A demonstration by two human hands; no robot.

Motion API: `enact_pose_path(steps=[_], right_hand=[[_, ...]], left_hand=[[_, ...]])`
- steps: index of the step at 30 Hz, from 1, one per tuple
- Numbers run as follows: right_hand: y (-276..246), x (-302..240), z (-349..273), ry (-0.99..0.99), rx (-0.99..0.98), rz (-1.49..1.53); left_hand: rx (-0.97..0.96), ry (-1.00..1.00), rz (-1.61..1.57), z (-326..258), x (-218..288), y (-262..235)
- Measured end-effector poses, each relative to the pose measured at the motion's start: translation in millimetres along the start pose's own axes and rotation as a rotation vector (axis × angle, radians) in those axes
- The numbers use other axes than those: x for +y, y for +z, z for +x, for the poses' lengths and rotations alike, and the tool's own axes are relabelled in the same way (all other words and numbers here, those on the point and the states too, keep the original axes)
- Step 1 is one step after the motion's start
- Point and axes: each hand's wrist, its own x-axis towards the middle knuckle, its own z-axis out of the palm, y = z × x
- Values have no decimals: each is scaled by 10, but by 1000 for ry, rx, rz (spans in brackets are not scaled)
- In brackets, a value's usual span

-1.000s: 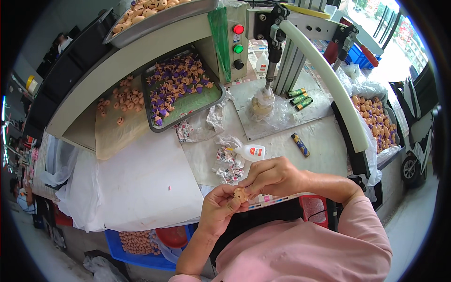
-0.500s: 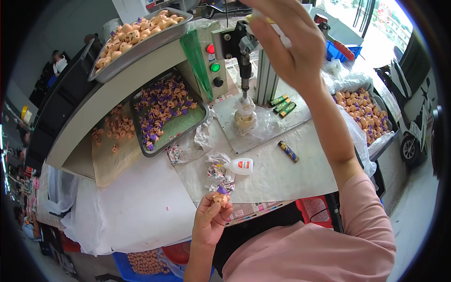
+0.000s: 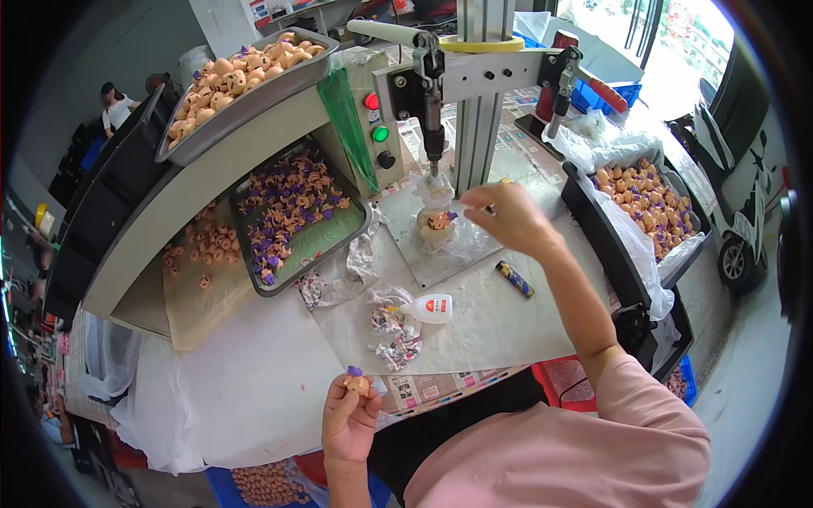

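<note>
My left hand [image 3: 349, 423] pinches a small peach-coloured toy head [image 3: 356, 386] with a purple tip, above the front edge of the table. At the hand press [image 3: 434, 127], my right hand [image 3: 512, 220] hovers just right of the lower mould [image 3: 438, 237]. Its thumb and forefinger look apart, slightly blurred, with nothing seen between them. In the mould, wrapped in clear plastic, sits another peach piece [image 3: 439, 222] with purple on it. The press's lever handle [image 3: 381, 32] points to the left, and its plastic-wrapped plunger [image 3: 433, 190] is above the mould.
A white glue bottle [image 3: 434, 309] lies on a patterned rag [image 3: 396, 349]. Right of it is a dark tube [image 3: 515, 279]. A black tray [image 3: 369, 222] of purple-and-peach pieces stands left; a metal tray [image 3: 326, 52] of heads sits above. A lined crate [image 3: 569, 190] is at right.
My right hand has come down from the top of the press to beside the mould. The lever handle and the piece in the mould now show. My left hand has shifted left and down.
</note>
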Motion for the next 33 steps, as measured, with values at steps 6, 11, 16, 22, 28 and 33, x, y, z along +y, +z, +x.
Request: enact_pose_path(steps=[6,11,16,22,28,33], right_hand=[[521,490,40,-347,176,-18],[126,354,-187,-101,119,230],[-585,516,-528,-11,364,35],[-1647,1282,-1078,397,839,-623],[-1490,1092,-1095,100,978,-546],[-1127,620,-955,-30,706,-182]], left_hand=[[-93,-48,43,224,-129,333],[-129,-61,78,358,-167,531],[-96,-33,163,540,-160,708],[-197,-59,365,1207,-210,1029],[-189,119,760,2045,-549,1253],[-190,578,1195,2402,-811,1352]])
